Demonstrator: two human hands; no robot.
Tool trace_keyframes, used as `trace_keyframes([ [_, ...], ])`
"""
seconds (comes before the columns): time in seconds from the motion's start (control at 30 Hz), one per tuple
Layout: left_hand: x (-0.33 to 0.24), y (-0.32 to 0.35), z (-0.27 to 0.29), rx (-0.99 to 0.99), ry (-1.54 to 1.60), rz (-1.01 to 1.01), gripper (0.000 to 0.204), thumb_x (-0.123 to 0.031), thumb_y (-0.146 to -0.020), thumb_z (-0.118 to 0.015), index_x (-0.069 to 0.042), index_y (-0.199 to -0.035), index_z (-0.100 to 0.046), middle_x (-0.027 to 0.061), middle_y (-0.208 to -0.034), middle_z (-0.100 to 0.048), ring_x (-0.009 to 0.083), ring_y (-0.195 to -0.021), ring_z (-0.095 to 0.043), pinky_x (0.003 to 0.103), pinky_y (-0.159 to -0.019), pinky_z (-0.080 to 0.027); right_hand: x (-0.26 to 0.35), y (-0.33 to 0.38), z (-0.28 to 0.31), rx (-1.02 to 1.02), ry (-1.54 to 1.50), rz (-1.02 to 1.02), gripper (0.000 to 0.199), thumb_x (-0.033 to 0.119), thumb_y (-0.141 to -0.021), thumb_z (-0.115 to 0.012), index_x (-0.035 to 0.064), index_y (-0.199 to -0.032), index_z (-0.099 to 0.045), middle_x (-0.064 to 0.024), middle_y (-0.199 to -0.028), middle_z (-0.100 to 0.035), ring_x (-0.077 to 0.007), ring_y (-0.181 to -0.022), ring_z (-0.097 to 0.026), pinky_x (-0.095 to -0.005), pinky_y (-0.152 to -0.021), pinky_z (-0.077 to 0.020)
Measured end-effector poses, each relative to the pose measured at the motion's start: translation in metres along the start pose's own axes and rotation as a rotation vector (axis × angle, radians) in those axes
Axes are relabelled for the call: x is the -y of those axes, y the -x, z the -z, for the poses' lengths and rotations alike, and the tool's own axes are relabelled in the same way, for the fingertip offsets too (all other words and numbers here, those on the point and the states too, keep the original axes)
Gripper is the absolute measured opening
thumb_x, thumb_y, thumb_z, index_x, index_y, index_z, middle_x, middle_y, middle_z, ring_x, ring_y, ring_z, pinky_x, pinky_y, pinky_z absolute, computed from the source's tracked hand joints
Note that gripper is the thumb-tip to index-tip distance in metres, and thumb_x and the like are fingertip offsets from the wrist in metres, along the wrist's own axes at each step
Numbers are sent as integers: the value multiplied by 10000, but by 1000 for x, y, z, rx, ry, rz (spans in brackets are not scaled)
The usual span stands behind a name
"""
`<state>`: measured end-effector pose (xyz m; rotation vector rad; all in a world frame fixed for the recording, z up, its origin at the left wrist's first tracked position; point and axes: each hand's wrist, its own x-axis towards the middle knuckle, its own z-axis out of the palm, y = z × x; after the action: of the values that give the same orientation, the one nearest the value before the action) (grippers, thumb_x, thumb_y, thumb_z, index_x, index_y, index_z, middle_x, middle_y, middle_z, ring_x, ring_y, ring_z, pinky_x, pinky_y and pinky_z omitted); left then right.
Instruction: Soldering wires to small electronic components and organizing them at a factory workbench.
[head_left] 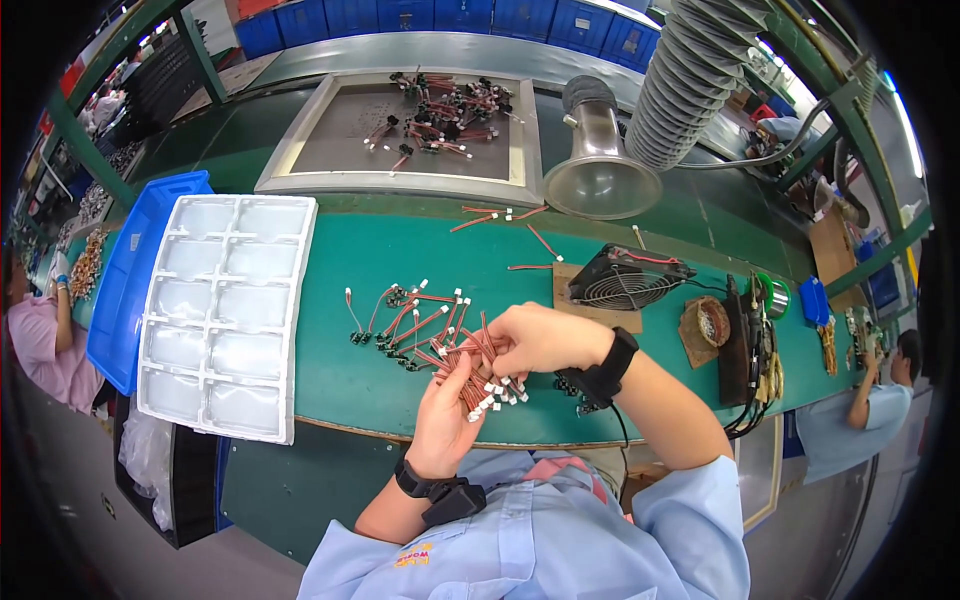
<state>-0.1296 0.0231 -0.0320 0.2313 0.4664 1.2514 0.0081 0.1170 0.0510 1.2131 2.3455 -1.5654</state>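
- The left hand [447, 415] sits low in the middle of the frame, palm turned up and fingers curled, cradling a bundle of short red wire leads [478, 372] with white plug ends; the cupped palm looks to keep the leads lying side by side with their white ends fanned toward the lower right.
- The right hand [540, 338] comes in from the right with the wrist bent inward, its fingers closed over the upper end of the same bundle, apparently pinching the leads so they stay gathered.
- Both wrists wear dark bands; the right one has a thin cord running down toward the counter edge. Pale blue sleeves enter from the lower edge.
- The bundle hangs just above the green counter [350, 370], near its front edge, in the centre of the frame.
- Just left of the hands, loose wire leads [405, 318] with small dark parts lie scattered on the counter, within easy reach.
- A white moulded tray [226, 312] with two columns of shallow pockets lies at the left, partly over a blue bin [128, 285].
- At upper centre, a framed grey work board [300, 140] carries more wired parts.
- A metal funnel-mouthed extraction duct [600, 160] points at the counter at upper right; a small black fan [625, 283] lies below it.
- Other workers sit at the far left and far right edges.
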Motion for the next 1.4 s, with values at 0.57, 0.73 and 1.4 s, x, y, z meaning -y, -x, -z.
trace_keyframes([
  [0.57, -5, 3, -24, -5, -622, 73, 258, -160, -957, -437, 6, -1126, -538, 89, -1090, -603, 152, -978, -584, 261, -850, -458, -20, 28, 2, -122, 169, 109, 204, 135, -718, -648, -34, -821, -601, -172, -692, -628, -278, -647, -632, -350, -604, -493],
  [0.73, 5, 1, -10, -3, -792, 124, 267, -176, -963, -440, 8, -1142, -518, 8, -967, -576, 71, -856, -513, 226, -769, -420, -31, 26, -5, -234, -94, 188, 297, 90, -721, -652, -23, -969, -534, -165, -718, -626, -258, -653, -632, -331, -597, -492],
  [1.4, 25, -1, -2, 130, -1363, -359, 235, -36, -884, -492, 14, -1111, -460, 140, -950, -542, 261, -824, -560, 305, -693, -460, -28, 55, -32, -488, -25, 408, 441, -16, -753, -624, 86, -1174, -539, -90, -960, -486, -152, -776, -568, -245, -648, -492],
])
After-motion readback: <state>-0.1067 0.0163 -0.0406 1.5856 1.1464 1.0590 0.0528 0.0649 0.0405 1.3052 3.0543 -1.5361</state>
